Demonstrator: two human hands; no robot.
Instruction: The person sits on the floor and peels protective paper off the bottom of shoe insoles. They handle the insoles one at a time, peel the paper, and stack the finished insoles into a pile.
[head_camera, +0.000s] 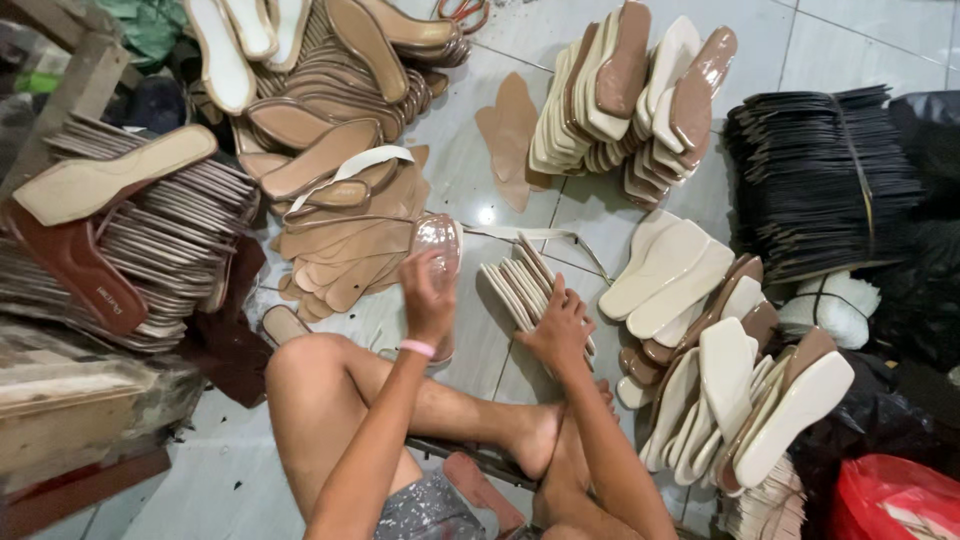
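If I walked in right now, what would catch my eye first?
Shoe soles heaped everywhere on the tiled floor: tan ones at upper left, cream ones at right. In the middle, the left hand lifts a glossy clear sole, while the right hand rests on a small row of soles.

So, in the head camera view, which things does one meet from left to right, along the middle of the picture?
Grey sole stack → tan insole pile → left hand → right hand → cream soles → black sheet bundle.
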